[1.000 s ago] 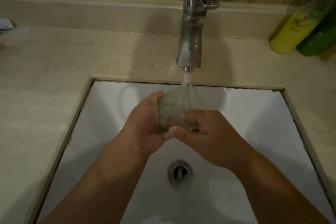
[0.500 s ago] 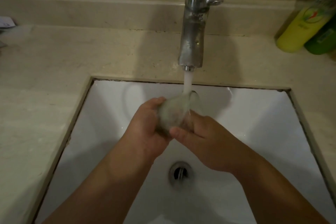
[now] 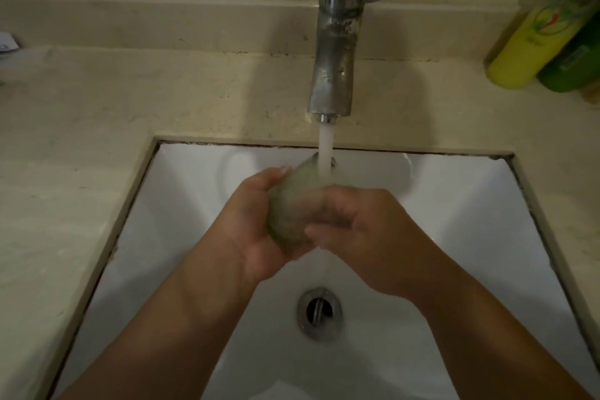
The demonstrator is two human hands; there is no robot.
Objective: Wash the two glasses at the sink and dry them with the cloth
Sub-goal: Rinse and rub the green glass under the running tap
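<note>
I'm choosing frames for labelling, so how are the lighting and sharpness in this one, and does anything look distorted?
Head view: dim, warm light; the white sink is the brightest area. The glass and the right hand are soft with motion blur; the left hand is a little clearer. The tap is fairly sharp. Wide-angle bending curves the counter edge and leans the bottles.

Both hands together mid-frame, left hand cupped, right hand fingers curled, forearms converging
</note>
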